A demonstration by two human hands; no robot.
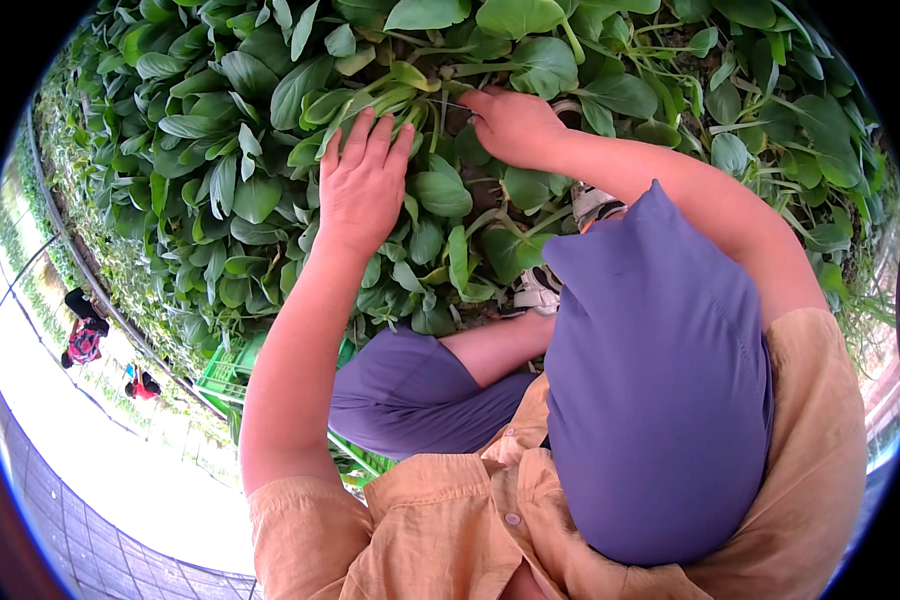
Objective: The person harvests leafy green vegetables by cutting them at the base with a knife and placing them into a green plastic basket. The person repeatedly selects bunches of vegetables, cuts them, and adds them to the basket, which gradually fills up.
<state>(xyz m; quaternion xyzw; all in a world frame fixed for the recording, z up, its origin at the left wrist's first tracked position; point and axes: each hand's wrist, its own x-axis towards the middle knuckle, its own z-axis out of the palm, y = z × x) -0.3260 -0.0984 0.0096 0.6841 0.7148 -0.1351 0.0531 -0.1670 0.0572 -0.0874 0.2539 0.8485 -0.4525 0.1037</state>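
A dense bed of leafy green plants (240, 150) fills the upper half of the view. My left hand (362, 185) lies on one plant, fingers together and curved over its bunch of pale green stalks (385, 100), pushing the leaves aside. Just to the right, my right hand (515, 125) is closed in a fist at the base of the same stalks. A thin dark sliver, like a small blade (453, 104), pokes out of it toward the stalks. Leaves hide the soil and the plant's root.
I am squatting, purple-trousered knees (660, 400) and light shoes (538, 290) among the leaves. A green plastic crate (225, 375) stands at my lower left. Beyond a dark border pipe (90, 275) runs a pale path where two other people (85, 335) crouch.
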